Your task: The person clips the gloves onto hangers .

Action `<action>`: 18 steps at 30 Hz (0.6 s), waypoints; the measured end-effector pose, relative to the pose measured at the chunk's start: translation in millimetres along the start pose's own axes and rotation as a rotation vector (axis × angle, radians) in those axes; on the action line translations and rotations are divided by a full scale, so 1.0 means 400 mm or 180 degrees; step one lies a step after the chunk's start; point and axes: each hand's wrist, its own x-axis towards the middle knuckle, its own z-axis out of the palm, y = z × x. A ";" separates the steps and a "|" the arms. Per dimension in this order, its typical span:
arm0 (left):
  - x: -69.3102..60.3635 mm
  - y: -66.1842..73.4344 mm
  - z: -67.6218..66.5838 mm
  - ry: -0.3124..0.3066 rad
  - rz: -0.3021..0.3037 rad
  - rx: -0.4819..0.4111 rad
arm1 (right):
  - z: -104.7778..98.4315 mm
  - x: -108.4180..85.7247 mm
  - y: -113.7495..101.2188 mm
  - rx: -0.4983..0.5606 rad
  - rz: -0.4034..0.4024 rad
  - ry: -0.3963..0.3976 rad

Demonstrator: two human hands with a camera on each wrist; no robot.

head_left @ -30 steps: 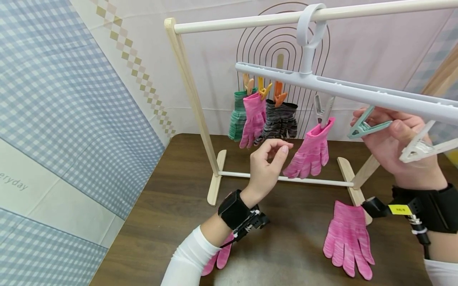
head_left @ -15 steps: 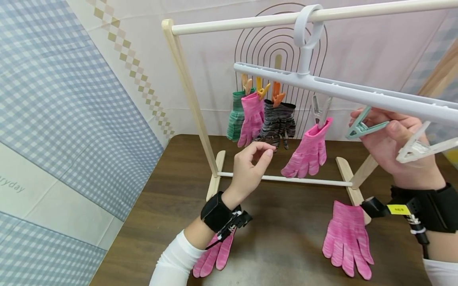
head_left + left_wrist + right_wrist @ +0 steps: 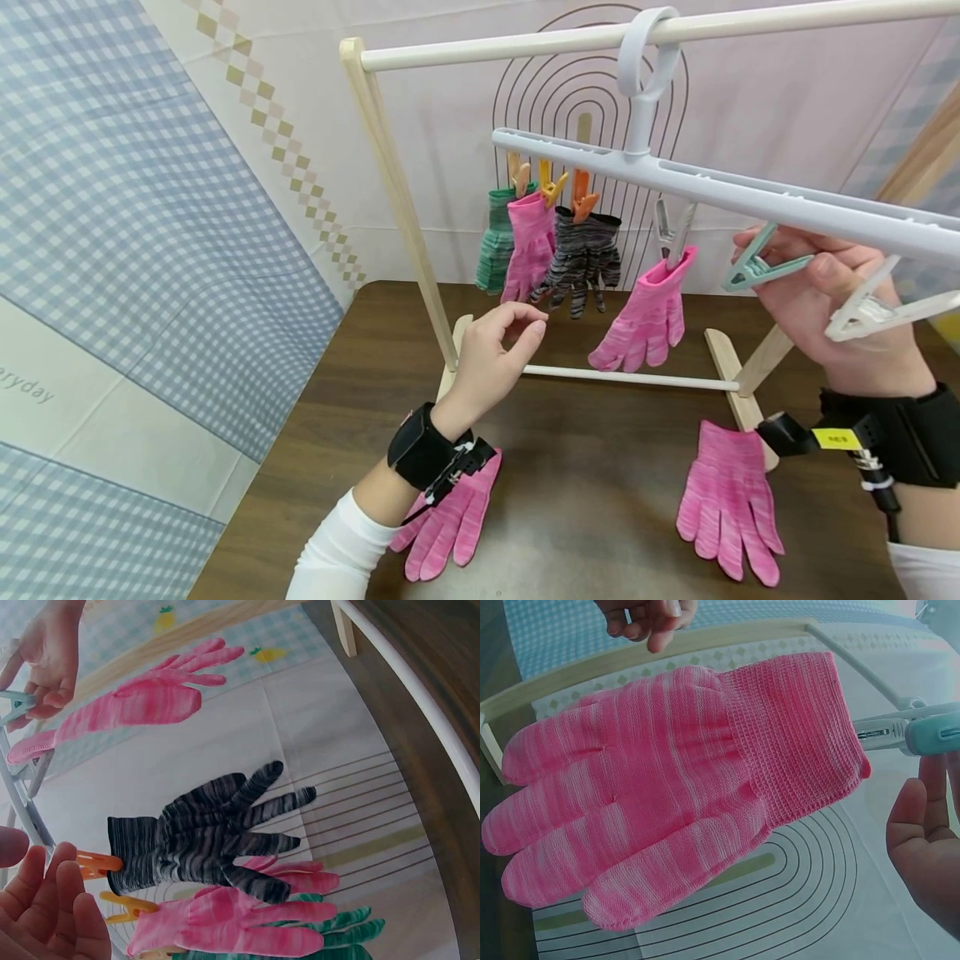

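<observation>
My left hand (image 3: 491, 354) hovers in front of the rack, fingers loosely bent and holding nothing. In the left wrist view its fingers are near an orange clothespin (image 3: 101, 862) that holds a black-grey striped glove (image 3: 202, 832). My right hand (image 3: 840, 308) is at the hanger's right part, thumb and fingers around a mint-green clothespin (image 3: 761, 268) with nothing in its jaws. Left of it, a pale grey clothespin (image 3: 675, 233) holds a pink glove (image 3: 645, 312), large in the right wrist view. A white clothespin (image 3: 885, 312) hangs in front of my right wrist.
The grey hanger (image 3: 712, 182) hooks over the rack's top bar (image 3: 495, 50). At its far left hang a green glove (image 3: 495, 250) and another pink glove (image 3: 531, 242). Two pink gloves, one at right (image 3: 727, 504) and one at left (image 3: 457, 525), lie on the wooden table (image 3: 585, 517).
My left hand has drawn away to the left from the hanging pink glove, still holding nothing. More of the left table glove shows. My right hand stays at the mint-green clothespin.
</observation>
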 end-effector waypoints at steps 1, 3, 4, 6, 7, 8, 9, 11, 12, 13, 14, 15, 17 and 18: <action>-0.001 -0.003 -0.001 -0.0017 0.0010 0.0040 | 0.000 0.000 0.000 -0.0010 0.0008 0.0000; -0.003 -0.009 -0.002 -0.0052 0.0025 0.0113 | -0.002 0.000 0.000 -0.0027 0.0021 -0.0002; -0.004 -0.011 -0.003 -0.0077 0.0024 0.0137 | -0.001 0.001 -0.001 -0.0037 0.0036 0.0002; -0.007 -0.016 -0.007 -0.0133 0.0000 0.0191 | -0.001 0.001 -0.002 -0.0056 0.0065 0.0020; -0.009 -0.018 -0.009 -0.0160 -0.0019 0.0226 | -0.001 0.001 -0.003 -0.0062 0.0076 0.0035; -0.011 -0.020 -0.012 -0.0185 -0.0038 0.0275 | 0.000 0.001 -0.004 -0.0075 0.0087 0.0048; -0.013 -0.022 -0.015 -0.0205 -0.0048 0.0348 | 0.000 0.001 -0.005 -0.0090 0.0099 0.0067; -0.016 -0.026 -0.020 -0.0253 -0.0047 0.0486 | 0.001 0.001 -0.005 -0.0091 0.0115 0.0085; -0.018 -0.029 -0.022 -0.0286 -0.0042 0.0557 | 0.002 0.002 -0.005 -0.0085 0.0123 0.0091; -0.020 -0.032 -0.024 -0.0329 -0.0034 0.0638 | 0.003 0.002 -0.005 -0.0084 0.0127 0.0093; -0.022 -0.036 -0.026 -0.0387 -0.0024 0.0703 | 0.004 0.002 -0.005 -0.0083 0.0128 0.0085; -0.025 -0.041 -0.028 -0.0454 -0.0030 0.0741 | 0.005 0.002 -0.005 -0.0074 0.0128 0.0082; -0.031 -0.050 -0.033 -0.0619 -0.0088 0.0746 | 0.010 0.002 -0.005 -0.0064 0.0134 0.0079; -0.035 -0.056 -0.037 -0.0700 -0.0127 0.0767 | 0.013 0.002 -0.006 -0.0067 0.0137 0.0087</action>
